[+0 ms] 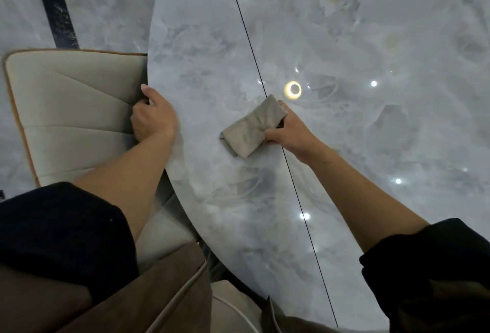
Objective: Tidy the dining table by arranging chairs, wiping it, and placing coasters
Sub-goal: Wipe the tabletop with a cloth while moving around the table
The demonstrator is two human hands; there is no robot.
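Observation:
A folded grey cloth (252, 127) lies flat on the glossy grey marble table (358, 126), just left of the thin dark seam that crosses the top. My right hand (287, 131) grips the cloth's right edge and holds it against the surface. My left hand (153, 118) grips the rounded left edge of the table, its fingers curled under the rim and hidden. A cream padded chair (71, 110) with an orange-brown trim stands pushed in at the table's left, directly beside my left hand.
The polished marble floor (23, 9) has a dark inlaid strip (55, 6) at the upper left. Ceiling lights glint off the table, and faint yellowish marks show at its far right. A second cream seat (233, 309) sits under the table's near edge.

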